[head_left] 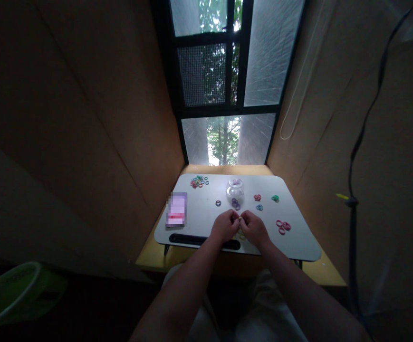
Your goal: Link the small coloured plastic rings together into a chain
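Note:
My left hand (226, 225) and my right hand (253, 226) meet above the front middle of a white lap table (199, 213). Their fingertips pinch together on a small yellowish band, mostly hidden by the fingers. Just below the hands lie a few yellow bands (242, 236). Beyond them are purple bands (235, 204), close to a clear round jar (235, 189). To the right sit small groups of red bands (257, 197), blue bands (259, 207), green bands (275, 198) and pinkish-red bands (282, 227). A dark band (218, 203) lies left of the jar.
A mixed heap of coloured bands (198, 181) lies at the table's far left. A phone-like flat object (176, 210), blurred out, rests at the left edge. A black slotted strip (188, 239) runs along the front. A green basket (21, 294) stands lower left; a dark cable (354, 247) hangs right.

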Demonstrator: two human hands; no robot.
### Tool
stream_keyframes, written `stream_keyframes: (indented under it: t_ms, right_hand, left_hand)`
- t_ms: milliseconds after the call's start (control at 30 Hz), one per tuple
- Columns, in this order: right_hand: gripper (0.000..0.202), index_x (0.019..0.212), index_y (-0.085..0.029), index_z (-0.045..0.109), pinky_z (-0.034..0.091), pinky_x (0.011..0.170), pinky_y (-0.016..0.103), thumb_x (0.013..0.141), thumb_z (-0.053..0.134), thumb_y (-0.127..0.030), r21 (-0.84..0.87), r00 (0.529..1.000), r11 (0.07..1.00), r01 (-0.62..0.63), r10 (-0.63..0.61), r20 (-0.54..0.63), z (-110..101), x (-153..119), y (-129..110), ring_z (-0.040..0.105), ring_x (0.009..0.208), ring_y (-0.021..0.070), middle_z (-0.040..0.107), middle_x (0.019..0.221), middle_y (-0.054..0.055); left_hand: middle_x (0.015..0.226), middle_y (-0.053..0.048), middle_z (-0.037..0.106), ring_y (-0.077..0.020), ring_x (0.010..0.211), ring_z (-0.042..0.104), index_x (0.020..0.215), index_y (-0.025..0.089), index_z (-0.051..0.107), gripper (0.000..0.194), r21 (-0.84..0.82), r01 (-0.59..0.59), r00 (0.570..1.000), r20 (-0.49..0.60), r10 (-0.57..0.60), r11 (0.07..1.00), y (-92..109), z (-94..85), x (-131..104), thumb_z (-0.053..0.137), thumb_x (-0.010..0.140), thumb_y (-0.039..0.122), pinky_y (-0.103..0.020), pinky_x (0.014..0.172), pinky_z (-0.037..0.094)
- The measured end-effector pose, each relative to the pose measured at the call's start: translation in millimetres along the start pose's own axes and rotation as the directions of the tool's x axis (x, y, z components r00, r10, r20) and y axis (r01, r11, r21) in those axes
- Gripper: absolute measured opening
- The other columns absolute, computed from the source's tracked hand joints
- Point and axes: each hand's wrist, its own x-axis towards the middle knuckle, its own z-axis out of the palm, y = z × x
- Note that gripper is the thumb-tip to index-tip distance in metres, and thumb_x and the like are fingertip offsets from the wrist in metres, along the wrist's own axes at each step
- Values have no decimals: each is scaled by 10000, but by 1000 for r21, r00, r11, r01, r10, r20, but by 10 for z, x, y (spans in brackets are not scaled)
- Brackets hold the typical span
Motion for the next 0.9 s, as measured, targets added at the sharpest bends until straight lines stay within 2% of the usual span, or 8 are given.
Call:
stream_keyframes:
  t_ms: [900]
  right_hand:
    - [115,736,-207,545,351,570,237,808,477,-265,23,1000,1000,-4,4,-4,-9,2,-25,512,598,136,578,653,-13]
  left_hand:
    - [727,14,638,-118,643,547,815,192,607,92,4,-1,1000,-11,1,1000,3,-4,-7,552,808,266,-224,597,390]
